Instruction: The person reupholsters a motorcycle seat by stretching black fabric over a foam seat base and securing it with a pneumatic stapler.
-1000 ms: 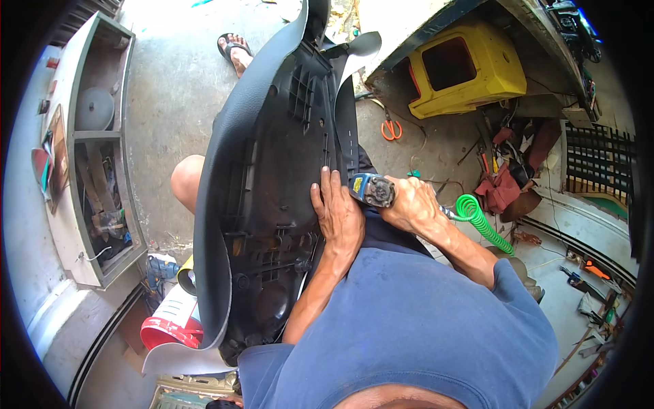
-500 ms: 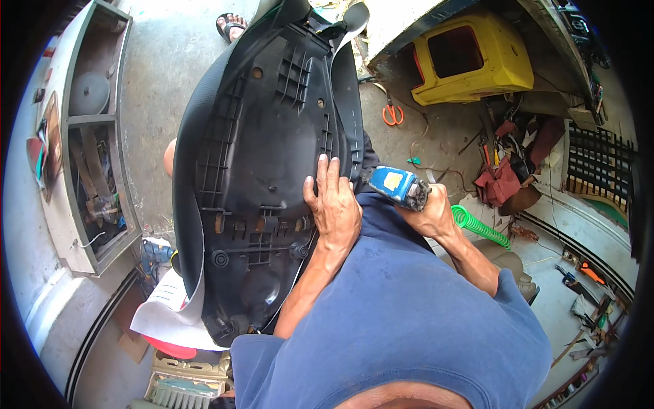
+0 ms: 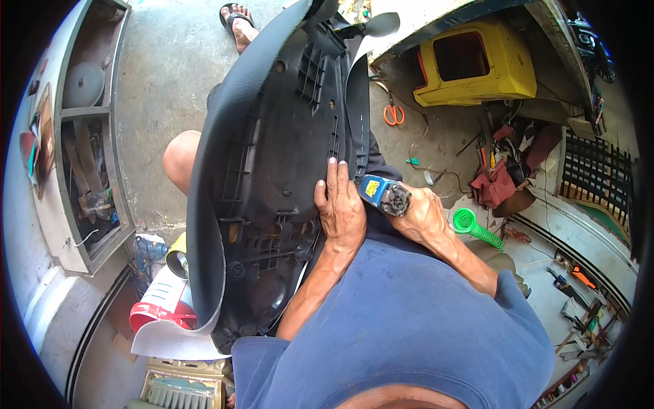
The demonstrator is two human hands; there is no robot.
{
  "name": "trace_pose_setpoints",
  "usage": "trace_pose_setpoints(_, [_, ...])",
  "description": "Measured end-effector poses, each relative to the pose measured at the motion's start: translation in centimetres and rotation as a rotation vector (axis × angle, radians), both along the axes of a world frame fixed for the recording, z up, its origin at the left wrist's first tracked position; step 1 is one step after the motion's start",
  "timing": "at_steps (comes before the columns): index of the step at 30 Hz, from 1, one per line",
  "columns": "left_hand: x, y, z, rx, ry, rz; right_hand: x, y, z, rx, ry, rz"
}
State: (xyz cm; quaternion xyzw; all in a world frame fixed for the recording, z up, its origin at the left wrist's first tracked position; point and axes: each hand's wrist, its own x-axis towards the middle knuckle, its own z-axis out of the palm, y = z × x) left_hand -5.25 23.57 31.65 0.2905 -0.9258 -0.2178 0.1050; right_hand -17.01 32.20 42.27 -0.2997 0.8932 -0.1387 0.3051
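1. Black plastic seat base (image 3: 272, 177), ribbed underside up, propped across the lap and one bare knee (image 3: 180, 157), running from upper centre down to lower left; dark cover material (image 3: 211, 170) wrapped over its left rim.
2. Left hand (image 3: 340, 211) flat on the base's right edge, fingers straight, close together, pointing up along the rim; forearm rising from the lower centre.
3. Right hand (image 3: 426, 215) wrapped tight around a blue air tool (image 3: 381, 194), nose turned toward the base's right edge, just beside the left hand's fingers; wrist bent, forearm angled in from the right.
4. Green coiled hose (image 3: 473, 228) just right of the right wrist, trailing away over the floor.
5. White sheet (image 3: 170, 327) curling out beneath the base's lower end, lying over a red and white can (image 3: 160, 310).
6. Farther out on the concrete floor (image 3: 163, 68): orange-handled scissors (image 3: 393, 112), a yellow plastic box (image 3: 477, 68), a heap of red rags and tools (image 3: 504, 177), a sandalled foot (image 3: 238, 24) at top.
7. Grey shelf unit (image 3: 82, 136) standing along the left side, well apart from the hands.
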Motion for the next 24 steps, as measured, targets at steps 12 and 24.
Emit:
trace_pose_setpoints(12, [3.3,-9.5,15.1,-0.07,0.501,0.265,-0.4,1.0,0.5,0.093,-0.084,-0.067])
trace_pose_setpoints(24, [6.5,-14.1,15.8,-0.087,0.014,0.529,-0.9,4.4,0.5,-0.201,-0.102,-0.068])
